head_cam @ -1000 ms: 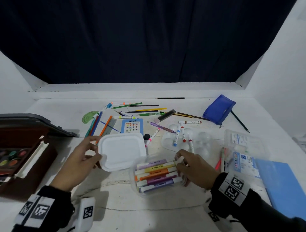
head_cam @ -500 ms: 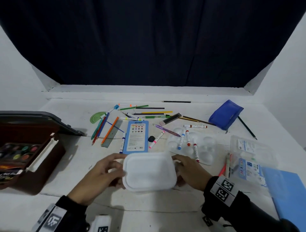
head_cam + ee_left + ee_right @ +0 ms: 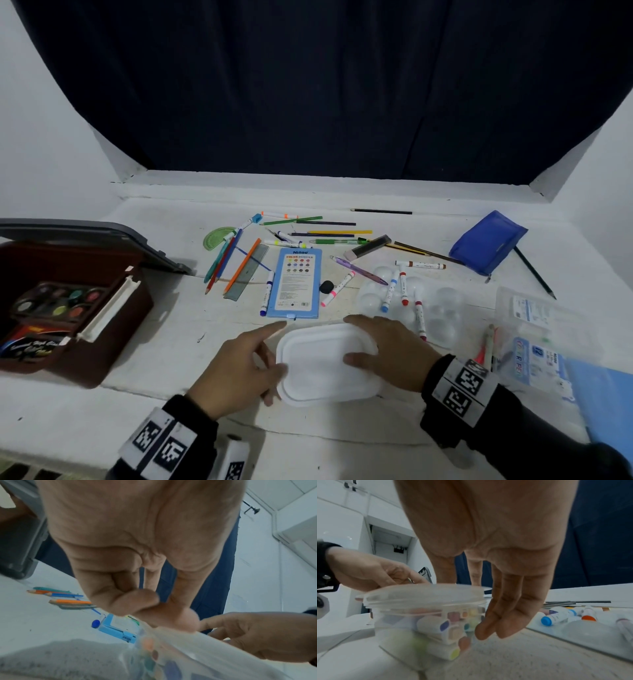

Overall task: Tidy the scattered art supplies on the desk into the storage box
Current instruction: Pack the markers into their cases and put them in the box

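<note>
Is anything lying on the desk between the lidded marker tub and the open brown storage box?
Nothing visible: the desk between the marker tub and the storage box is bare; the loose pencils lie farther back.

A dark navy curtain (image 3: 308,85) hangs behind the white desk (image 3: 171,342), flanked by white walls (image 3: 41,137).

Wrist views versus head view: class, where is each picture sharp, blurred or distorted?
Head view: sharp on the lid and both hands, wide-angle bending at the edges. Left wrist view: the left hand fills the frame; the container below is smeared, out of focus. Right wrist view: the markers show hazily through clear plastic, and the right hand is close but fairly sharp.
</note>
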Demonstrator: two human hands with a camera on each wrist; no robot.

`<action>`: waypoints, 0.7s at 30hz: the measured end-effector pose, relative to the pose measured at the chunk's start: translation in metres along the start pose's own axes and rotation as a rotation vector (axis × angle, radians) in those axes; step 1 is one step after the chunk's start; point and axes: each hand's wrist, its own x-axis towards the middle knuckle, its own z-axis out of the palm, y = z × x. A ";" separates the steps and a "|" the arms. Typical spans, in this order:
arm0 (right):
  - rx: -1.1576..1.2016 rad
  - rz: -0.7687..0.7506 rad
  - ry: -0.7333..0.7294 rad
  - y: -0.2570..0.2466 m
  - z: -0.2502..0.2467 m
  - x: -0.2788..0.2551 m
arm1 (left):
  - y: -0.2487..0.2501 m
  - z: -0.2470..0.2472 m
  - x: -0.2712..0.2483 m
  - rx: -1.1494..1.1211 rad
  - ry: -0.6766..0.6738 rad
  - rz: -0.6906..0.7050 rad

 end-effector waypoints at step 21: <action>0.182 0.091 -0.172 -0.009 -0.014 0.021 | -0.027 -0.006 0.026 -0.206 -0.095 -0.075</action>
